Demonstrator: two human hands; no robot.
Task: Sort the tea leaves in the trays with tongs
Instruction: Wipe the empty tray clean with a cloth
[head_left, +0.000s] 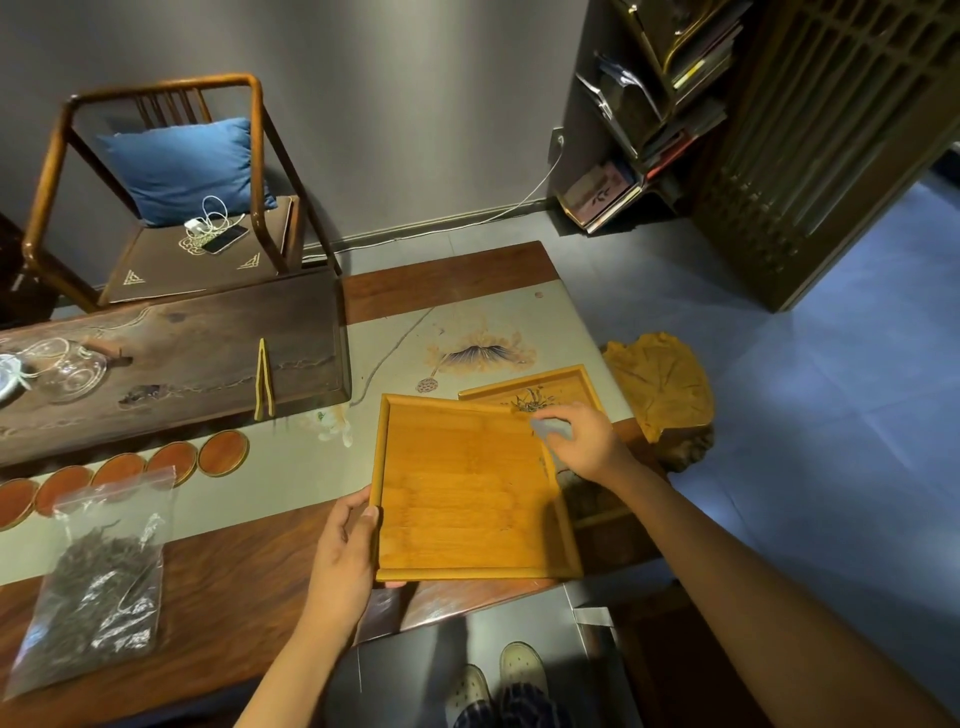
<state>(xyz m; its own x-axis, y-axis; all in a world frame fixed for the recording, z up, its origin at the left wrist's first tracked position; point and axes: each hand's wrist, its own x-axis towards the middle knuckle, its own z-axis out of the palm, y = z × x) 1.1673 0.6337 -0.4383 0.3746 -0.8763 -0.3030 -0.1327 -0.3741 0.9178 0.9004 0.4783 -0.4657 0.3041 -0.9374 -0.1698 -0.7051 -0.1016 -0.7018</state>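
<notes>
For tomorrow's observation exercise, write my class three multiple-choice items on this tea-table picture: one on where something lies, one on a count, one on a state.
1. Where do the tongs lie?
A. In the front tray
B. On the dark board, by its near right corner
C. On the chair

2. How many round coasters show in the row?
A. Two
B. Five
C. Eight

3. What is the state of the front tray?
A. Holding no tea leaves
B. Heaped with tea leaves
C. Upside down

Answers:
1. B, the tongs rest on the dark board, untouched by either hand.
2. B, five coasters overlap along the cloth's near edge.
3. A, its floor is bare wood; the leaves sit in the plastic bag. The left hand grips the tray's left rim and the right hand is at its far right corner.
</notes>
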